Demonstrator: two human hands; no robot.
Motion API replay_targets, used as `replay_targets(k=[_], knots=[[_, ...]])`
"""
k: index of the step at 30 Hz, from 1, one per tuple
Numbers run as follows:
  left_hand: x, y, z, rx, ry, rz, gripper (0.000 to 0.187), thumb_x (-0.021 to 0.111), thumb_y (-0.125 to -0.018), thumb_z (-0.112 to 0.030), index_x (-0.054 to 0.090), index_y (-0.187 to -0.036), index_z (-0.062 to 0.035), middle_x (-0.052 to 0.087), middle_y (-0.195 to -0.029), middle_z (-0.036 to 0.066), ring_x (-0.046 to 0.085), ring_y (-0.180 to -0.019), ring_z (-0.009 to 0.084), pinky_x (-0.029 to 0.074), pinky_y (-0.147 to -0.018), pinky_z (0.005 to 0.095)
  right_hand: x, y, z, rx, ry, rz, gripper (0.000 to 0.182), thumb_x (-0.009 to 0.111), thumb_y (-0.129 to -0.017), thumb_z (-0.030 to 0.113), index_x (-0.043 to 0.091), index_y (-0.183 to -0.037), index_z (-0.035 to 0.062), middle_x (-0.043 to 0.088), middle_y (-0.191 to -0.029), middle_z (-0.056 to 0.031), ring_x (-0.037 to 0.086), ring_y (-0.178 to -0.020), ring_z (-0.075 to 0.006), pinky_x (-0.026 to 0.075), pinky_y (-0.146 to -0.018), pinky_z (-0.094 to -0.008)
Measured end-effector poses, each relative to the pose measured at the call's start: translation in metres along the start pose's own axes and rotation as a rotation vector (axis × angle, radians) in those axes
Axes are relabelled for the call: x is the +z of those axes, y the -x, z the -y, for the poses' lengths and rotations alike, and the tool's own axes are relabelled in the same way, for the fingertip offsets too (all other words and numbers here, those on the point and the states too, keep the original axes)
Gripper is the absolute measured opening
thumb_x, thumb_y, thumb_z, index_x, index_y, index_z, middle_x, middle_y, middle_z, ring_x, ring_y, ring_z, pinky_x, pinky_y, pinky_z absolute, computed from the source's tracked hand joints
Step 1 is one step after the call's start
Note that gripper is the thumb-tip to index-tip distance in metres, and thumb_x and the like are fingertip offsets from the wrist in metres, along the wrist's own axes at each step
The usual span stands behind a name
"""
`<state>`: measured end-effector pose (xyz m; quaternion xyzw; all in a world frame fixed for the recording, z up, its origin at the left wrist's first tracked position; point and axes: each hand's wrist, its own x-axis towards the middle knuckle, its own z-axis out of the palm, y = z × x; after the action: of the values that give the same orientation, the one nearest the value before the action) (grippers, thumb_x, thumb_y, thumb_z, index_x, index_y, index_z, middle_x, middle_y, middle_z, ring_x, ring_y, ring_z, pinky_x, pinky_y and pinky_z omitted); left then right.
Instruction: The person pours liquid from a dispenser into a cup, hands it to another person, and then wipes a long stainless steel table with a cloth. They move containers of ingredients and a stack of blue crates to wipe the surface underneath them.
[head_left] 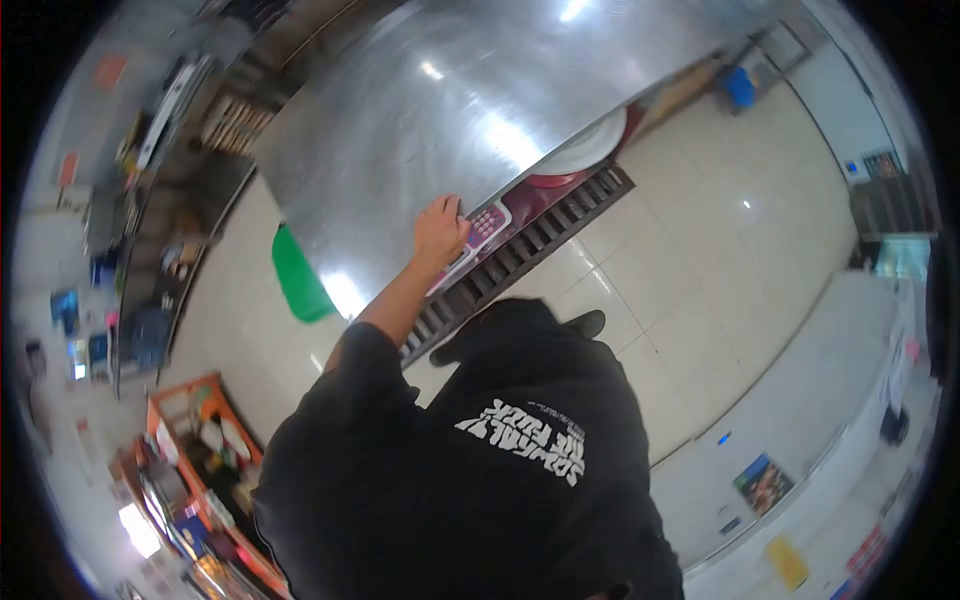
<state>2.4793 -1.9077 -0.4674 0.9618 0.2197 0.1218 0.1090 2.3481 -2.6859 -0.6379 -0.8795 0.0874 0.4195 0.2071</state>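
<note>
Steel tabletop (380, 140), left hand (441, 233), keypad (487, 225) alongside

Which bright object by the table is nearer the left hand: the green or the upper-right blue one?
The green object, at the left edge of the steel table. The smaller blue object is farther from the left hand.

We see the left hand (440, 235) at the edge of a steel table (390, 145), just beside a purple keypad (487, 226). Lower than its top, we make out a dark slatted rack (520, 264) and a round white dish (590, 150); a green object (297, 278) shows past one side.
</note>
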Motion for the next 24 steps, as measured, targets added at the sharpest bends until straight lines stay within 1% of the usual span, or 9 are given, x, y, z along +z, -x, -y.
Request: replay_targets(k=[5,6,10,11,12,13,17,20,24], knots=[[0.008,0.075,-0.046,-0.289,-0.126,-0.076,0.044,0.062,-0.082,-0.024,0.055,-0.120,-0.0040,0.053,-0.124,0.019,0.052,-0.112,0.0371,0.040,-0.098,0.0474,-0.274,-0.327,0.024,-0.139,-0.156,-0.105,0.037,0.048,-0.093,0.033,0.067,-0.076,0.0061,0.062,-0.058,-0.0071,0.058,-0.051,-0.0204,0.049,-0.054,-0.0394],[0.019,0.098,-0.047,-0.347,-0.161,-0.073,0.046,0.064,-0.081,-0.025,0.055,-0.121,-0.0037,0.054,-0.125,0.019,0.051,-0.115,0.0381,0.040,-0.098,0.0490,-0.355,-0.315,0.137,-0.246,0.345,-0.234,0.021,0.055,-0.087,0.022,0.059,-0.076,0.0040,0.057,-0.067,-0.0084,0.057,-0.061,-0.0205,0.047,-0.054,-0.0365],[0.063,0.149,-0.035,-0.748,-0.373,0.081,0.019,0.058,-0.085,-0.020,0.067,-0.091,-0.0046,0.065,-0.107,0.016,0.062,-0.100,0.0339,0.048,-0.090,0.0409,-0.500,-0.389,0.361,-0.611,-0.265,-0.511,0.035,0.058,-0.091,0.023,0.057,-0.118,-0.0002,0.067,-0.087,-0.0124,0.065,-0.075,-0.0214,0.052,-0.062,-0.0315],[0.080,0.160,-0.018,-0.775,-0.592,0.552,0.018,0.057,-0.086,-0.019,0.067,-0.093,-0.0054,0.065,-0.107,0.015,0.063,-0.102,0.0315,0.050,-0.088,0.0407,-0.524,-0.383,0.413,-0.616,-0.204,-0.513,0.036,0.058,-0.091,0.024,0.058,-0.117,0.0004,0.067,-0.088,-0.0129,0.066,-0.076,-0.0220,0.053,-0.065,-0.0323],[0.101,0.169,-0.011,-1.281,-0.304,0.266,0.018,0.058,-0.086,-0.022,0.067,-0.093,-0.0074,0.066,-0.105,0.015,0.062,-0.105,0.0298,0.051,-0.087,0.0398,-0.542,-0.370,0.462,-0.620,-0.145,-0.513,0.036,0.059,-0.091,0.025,0.058,-0.117,0.0011,0.068,-0.090,-0.0134,0.067,-0.078,-0.0225,0.053,-0.067,-0.0330],[0.140,0.200,0.029,-1.135,-0.445,0.591,0.018,0.062,-0.084,-0.022,0.068,-0.094,-0.0086,0.066,-0.107,0.015,0.063,-0.105,0.0286,0.053,-0.084,0.0402,-0.555,-0.372,0.494,-0.620,-0.031,-0.527,0.036,0.059,-0.091,0.026,0.058,-0.117,0.0016,0.068,-0.092,-0.0149,0.067,-0.078,-0.0242,0.053,-0.070,-0.0345],[0.162,0.133,-0.005,-1.006,-0.458,0.671,0.027,0.058,-0.086,-0.023,0.066,-0.106,-0.0073,0.067,-0.107,0.013,0.067,-0.095,0.0267,0.056,-0.072,0.0431,-0.594,-0.434,0.528,-0.714,0.265,-0.532,0.035,0.062,-0.088,0.030,0.061,-0.113,0.0042,0.068,-0.092,-0.0207,0.066,-0.085,-0.0343,0.052,-0.078,-0.0418],[0.193,0.050,-0.026,-0.460,-0.323,1.047,0.035,0.053,-0.090,-0.027,0.061,-0.116,-0.0056,0.066,-0.107,0.010,0.067,-0.092,0.0226,0.055,-0.070,0.0441,-0.604,-0.464,0.505,-0.535,0.331,-0.380,0.031,0.062,-0.089,0.025,0.061,-0.109,0.0018,0.069,-0.085,-0.0177,0.069,-0.077,-0.0281,0.053,-0.072,-0.0392],[0.273,-0.065,-0.078,-0.864,0.031,1.025,0.032,0.053,-0.091,-0.033,0.062,-0.109,-0.0076,0.067,-0.098,0.009,0.066,-0.086,0.0237,0.053,-0.072,0.0417,-0.632,-0.492,0.534,-0.423,0.093,-0.168,0.032,0.052,-0.094,0.025,0.063,-0.107,-0.0018,0.068,-0.070,-0.0166,0.069,-0.066,-0.0219,0.053,-0.065,-0.0322]])
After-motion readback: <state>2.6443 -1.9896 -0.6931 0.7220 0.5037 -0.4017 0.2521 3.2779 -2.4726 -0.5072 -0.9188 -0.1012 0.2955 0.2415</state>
